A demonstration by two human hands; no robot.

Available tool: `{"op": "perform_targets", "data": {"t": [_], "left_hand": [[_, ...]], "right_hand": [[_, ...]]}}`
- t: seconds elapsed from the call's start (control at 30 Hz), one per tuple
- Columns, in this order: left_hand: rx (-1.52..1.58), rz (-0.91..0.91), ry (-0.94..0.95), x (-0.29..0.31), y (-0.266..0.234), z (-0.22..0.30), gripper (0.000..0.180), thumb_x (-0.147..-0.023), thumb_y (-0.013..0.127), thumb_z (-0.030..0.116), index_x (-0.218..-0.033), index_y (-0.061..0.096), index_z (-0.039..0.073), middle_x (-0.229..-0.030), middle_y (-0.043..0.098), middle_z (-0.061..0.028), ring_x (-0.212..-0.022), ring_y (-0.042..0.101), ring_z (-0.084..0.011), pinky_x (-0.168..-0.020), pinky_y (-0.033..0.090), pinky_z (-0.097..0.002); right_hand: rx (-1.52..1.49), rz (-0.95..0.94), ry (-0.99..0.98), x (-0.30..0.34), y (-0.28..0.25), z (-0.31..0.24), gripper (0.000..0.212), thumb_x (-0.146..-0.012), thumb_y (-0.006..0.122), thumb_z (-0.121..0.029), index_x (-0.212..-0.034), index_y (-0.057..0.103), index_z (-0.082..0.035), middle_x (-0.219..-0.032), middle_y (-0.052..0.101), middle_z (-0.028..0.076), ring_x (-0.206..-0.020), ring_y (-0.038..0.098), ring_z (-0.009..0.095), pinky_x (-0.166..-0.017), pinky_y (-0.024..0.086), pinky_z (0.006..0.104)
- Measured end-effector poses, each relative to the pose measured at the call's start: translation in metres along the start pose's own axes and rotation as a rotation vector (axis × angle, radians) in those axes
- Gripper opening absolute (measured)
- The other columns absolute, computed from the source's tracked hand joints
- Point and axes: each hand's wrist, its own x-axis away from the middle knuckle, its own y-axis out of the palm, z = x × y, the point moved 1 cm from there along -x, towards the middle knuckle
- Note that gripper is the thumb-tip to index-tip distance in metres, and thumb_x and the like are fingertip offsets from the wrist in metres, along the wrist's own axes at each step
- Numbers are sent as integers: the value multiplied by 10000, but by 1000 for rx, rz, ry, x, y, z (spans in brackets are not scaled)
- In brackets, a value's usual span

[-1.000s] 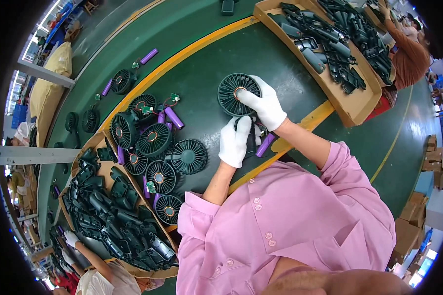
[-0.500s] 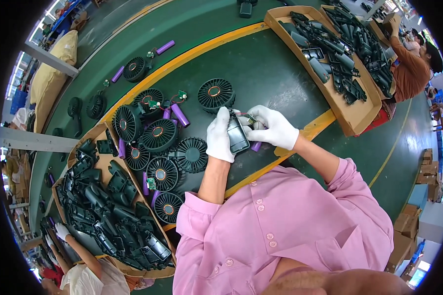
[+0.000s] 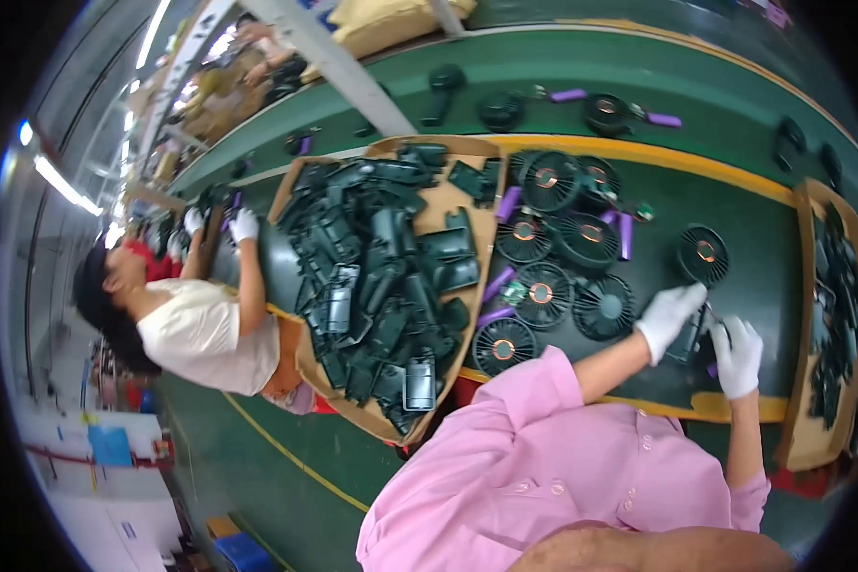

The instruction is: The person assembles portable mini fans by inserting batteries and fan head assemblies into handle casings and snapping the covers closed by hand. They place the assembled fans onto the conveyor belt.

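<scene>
My left hand [image 3: 670, 319], in a white glove, is closed on the dark green handle [image 3: 686, 341] of a small fan. The fan's round caged head [image 3: 704, 255], with a copper coil at its middle, lies just beyond my fingertips. Close on the right, my right hand [image 3: 737, 355], also gloved, has its fingers bent together beside the handle; what they pinch is too small and blurred to make out. Part of a purple battery cell [image 3: 712, 370] shows between the right hand and the handle.
Several fan heads [image 3: 587, 240] with purple cells [image 3: 625, 236] and green circuit boards [image 3: 644, 212] lie left of my hands. A carton of dark green plastic shells [image 3: 381, 257] stands farther left, beside a co-worker [image 3: 200, 324]. Another carton [image 3: 799, 381] is at the right. Fans lie on the green belt [image 3: 543, 71] behind.
The view has swung left, so my hands now appear farther right and the left carton and co-worker show more fully. My left hand still holds the fan handle.
</scene>
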Motion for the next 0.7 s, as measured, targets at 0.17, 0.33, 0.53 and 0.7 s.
{"op": "perform_targets", "data": {"t": [0.17,0.33,0.53,0.7], "left_hand": [[215,-17,61,0,2,-7,289,-974,507,319,-946,632,61,-819,619,-14,-646,590,-113,-547,519,-289],[48,-12,396,5,5,6,290,-980,488,275,-1025,589,7,-839,634,-38,-681,585,-93,-619,488,-229],[137,-81,418,13,9,16,312,-978,488,294,-1062,560,3,-796,633,-70,-685,587,-103,-606,485,-232],[130,-53,390,14,9,19,310,-978,479,302,-1025,568,8,-778,628,-66,-655,571,-100,-601,480,-239]], "right_hand": [[30,26,-29,-6,10,-8,65,-831,598,-65,-782,602,-22,-722,602,177,-663,536,374,-593,418,445],[-269,-313,383,-23,-2,-11,84,-757,624,-54,-719,566,-7,-613,504,82,-595,507,145,-558,403,319],[-938,-355,393,1,12,15,98,-691,634,-41,-736,546,-36,-744,525,2,-657,480,108,-619,394,261],[-1763,-115,722,27,31,-7,274,-829,657,-199,-971,470,-57,-811,547,53,-591,548,190,-649,520,362]]}}
